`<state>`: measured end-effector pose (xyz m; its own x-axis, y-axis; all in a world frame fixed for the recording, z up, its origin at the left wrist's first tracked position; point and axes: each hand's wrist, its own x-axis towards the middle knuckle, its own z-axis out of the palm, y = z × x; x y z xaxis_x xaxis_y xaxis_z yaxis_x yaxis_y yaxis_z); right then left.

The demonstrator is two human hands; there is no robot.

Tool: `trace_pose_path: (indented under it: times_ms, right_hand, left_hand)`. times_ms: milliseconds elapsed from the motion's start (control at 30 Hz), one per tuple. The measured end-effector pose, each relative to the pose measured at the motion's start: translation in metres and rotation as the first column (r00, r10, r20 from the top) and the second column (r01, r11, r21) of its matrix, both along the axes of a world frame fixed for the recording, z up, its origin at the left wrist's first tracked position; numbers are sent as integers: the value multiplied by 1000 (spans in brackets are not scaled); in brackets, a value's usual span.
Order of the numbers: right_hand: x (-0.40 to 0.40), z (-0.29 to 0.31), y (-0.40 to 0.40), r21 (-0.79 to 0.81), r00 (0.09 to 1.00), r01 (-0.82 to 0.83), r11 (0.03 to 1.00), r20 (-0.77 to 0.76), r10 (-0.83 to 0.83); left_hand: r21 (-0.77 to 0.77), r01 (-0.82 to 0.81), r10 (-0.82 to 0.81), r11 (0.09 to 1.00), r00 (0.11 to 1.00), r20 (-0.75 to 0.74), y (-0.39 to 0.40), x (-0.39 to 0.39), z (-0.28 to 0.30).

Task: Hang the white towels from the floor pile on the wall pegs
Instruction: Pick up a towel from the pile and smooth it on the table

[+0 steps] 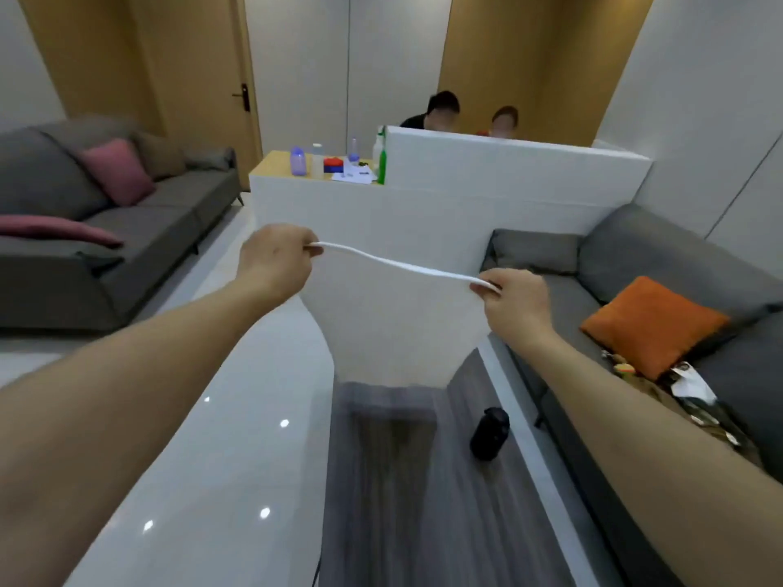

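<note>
The left hand (275, 258) and right hand (515, 300) each pinch a top corner of a white towel (394, 324), which hangs spread between and below them. No wall peg shows; keeping the top edge taut should make hooking it easier.
</note>
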<state>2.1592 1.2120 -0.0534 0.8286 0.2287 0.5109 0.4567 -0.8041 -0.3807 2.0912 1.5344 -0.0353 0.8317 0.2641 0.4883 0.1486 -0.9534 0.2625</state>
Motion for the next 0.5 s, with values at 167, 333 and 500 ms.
trace_pose_path:
  times_ms: [167, 333, 500]
  right_hand:
    - [-45, -104, -53, -153, 972, -92, 984, -228, 56]
    - [-105, -208, -115, -344, 896, -142, 928, -444, -27]
    - [-180, -269, -162, -375, 797, -225, 899, -601, -51]
  left_hand:
    - [-23, -37, 32, 999, 983, -179, -63, -75, -102]
    - [3, -17, 17, 1000, 898, -439, -126, -149, -211]
    - [-17, 4, -15, 1000, 767, -642, -170, -229, -294]
